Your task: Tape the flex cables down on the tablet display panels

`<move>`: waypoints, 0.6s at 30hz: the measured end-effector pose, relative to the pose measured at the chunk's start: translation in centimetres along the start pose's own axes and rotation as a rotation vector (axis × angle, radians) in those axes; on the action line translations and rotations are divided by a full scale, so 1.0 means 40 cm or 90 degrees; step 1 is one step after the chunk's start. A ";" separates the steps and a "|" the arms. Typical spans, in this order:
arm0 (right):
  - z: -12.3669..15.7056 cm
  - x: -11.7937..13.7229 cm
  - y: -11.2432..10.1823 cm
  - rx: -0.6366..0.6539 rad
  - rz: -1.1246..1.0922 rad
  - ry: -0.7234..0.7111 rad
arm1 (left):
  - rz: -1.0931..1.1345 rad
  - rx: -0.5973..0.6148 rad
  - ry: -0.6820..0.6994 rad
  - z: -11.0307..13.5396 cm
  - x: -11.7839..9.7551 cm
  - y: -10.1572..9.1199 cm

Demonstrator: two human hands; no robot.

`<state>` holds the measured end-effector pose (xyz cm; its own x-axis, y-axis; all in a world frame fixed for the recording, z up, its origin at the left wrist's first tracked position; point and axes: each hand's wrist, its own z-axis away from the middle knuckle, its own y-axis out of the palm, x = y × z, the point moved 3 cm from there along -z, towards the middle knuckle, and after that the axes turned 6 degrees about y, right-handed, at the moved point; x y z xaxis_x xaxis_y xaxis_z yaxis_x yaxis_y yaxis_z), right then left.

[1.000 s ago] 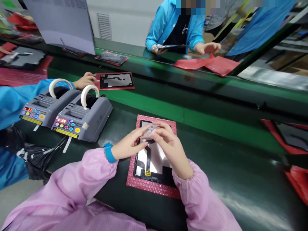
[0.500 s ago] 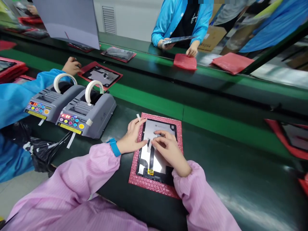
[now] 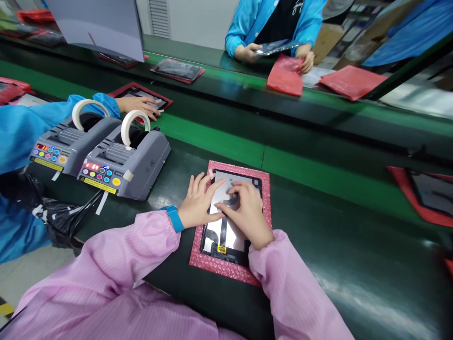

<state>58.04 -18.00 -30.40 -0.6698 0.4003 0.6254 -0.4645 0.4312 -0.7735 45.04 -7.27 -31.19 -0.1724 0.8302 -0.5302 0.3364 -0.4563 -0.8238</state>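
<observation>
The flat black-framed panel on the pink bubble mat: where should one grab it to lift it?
Likely its two long side edges, from above: the flat black-framed panel lies thin and level on the pink bubble-wrap mat, so only edges give purchase. The left hand and right hand cover its far half.

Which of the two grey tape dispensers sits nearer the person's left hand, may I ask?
The dispenser closest to the pink mat; the other dispenser stands beyond it.

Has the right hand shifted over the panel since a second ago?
Yes. Judged against the panel on the pink mat, the right hand has dropped from raised above the panel's top edge to pressing its fingers on the upper half.
</observation>
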 end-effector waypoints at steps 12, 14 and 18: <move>-0.034 0.018 -0.075 0.028 -0.224 -0.030 | 0.374 -0.129 0.214 -0.004 -0.014 -0.016; -0.031 0.022 -0.079 0.056 -0.219 -0.026 | 0.362 -0.110 0.214 -0.005 -0.018 -0.015; -0.037 -0.020 -0.092 -0.008 -0.158 0.034 | 0.208 -0.108 0.144 -0.009 -0.023 -0.020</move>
<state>61.14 -18.72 -27.91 -0.5046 0.3223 0.8009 -0.6034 0.5318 -0.5942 45.28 -7.54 -29.97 0.1694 0.7092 -0.6843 0.4904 -0.6630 -0.5657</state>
